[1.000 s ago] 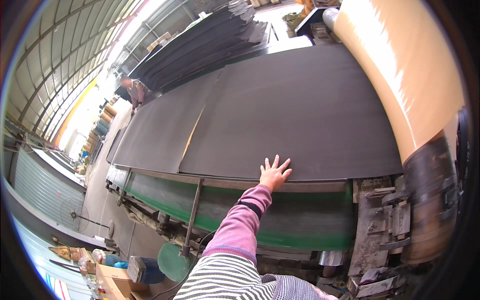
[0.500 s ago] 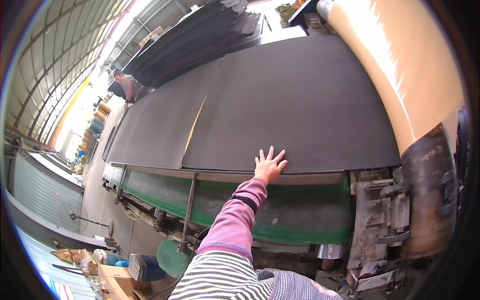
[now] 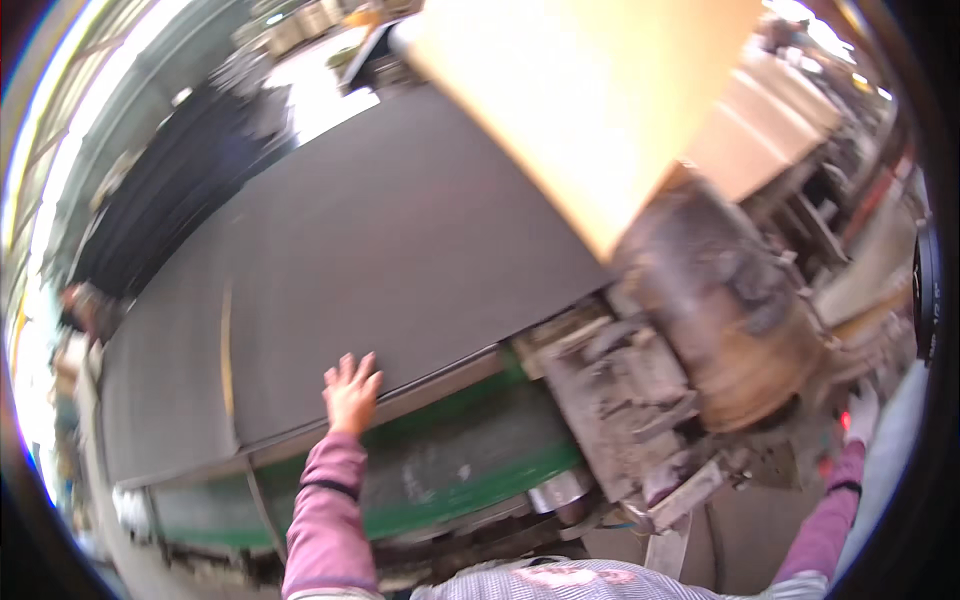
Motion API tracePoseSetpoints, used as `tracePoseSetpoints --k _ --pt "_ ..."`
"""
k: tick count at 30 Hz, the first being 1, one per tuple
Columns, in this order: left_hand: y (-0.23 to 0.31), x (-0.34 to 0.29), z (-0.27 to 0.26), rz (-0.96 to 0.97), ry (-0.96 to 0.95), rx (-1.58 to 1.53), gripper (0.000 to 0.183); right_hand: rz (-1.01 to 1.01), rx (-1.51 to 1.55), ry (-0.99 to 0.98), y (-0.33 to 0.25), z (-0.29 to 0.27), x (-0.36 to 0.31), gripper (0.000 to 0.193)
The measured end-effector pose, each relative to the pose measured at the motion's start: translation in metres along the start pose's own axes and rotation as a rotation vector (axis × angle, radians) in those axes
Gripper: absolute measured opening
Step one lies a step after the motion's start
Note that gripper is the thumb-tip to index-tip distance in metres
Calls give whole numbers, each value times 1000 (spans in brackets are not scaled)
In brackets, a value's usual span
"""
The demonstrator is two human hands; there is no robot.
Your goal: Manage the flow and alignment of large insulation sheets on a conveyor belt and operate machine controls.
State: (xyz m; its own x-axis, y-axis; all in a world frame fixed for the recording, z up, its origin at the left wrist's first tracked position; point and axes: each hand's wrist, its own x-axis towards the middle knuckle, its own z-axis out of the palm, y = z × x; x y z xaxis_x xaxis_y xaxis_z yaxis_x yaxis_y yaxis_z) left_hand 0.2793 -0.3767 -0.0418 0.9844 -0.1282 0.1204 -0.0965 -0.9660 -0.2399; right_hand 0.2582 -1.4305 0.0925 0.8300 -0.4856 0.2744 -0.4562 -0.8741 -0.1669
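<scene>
Workshop background, blurred: black sheets (image 3: 170,185) in a pile at upper left; broad tan web (image 3: 570,100) slanting to a brown-black roller (image 3: 710,310). Dark grey sheet (image 3: 390,240): matte, flat, lying above a green-edged belt (image 3: 460,462); narrow tan strip (image 3: 227,350) between it and a second dark sheet (image 3: 165,380). Left hand (image 3: 351,398): fingers spread apart, over the near edge. Right hand (image 3: 862,412): beside a red light (image 3: 846,420), too smeared to tell whether it grips.

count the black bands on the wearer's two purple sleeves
2. One black band circles the left sleeve, below the left hand; another band circles the right sleeve, below the blurred right hand. Sleeve parts outside the picture may hide more.
</scene>
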Motion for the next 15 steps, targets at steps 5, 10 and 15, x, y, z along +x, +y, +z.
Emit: tracePoseSetpoints --k 5,10,15 --pt "2 7 -6 -77 -168 -9 28 -65 -357 121 -54 -17 -23 31" --pt "2 15 -6 -610 -401 -426 53 142 -275 47 -91 -37 -31 26" --pt "-5 2 7 -102 -254 -9 35 39 -299 45 -71 -26 -23 32"
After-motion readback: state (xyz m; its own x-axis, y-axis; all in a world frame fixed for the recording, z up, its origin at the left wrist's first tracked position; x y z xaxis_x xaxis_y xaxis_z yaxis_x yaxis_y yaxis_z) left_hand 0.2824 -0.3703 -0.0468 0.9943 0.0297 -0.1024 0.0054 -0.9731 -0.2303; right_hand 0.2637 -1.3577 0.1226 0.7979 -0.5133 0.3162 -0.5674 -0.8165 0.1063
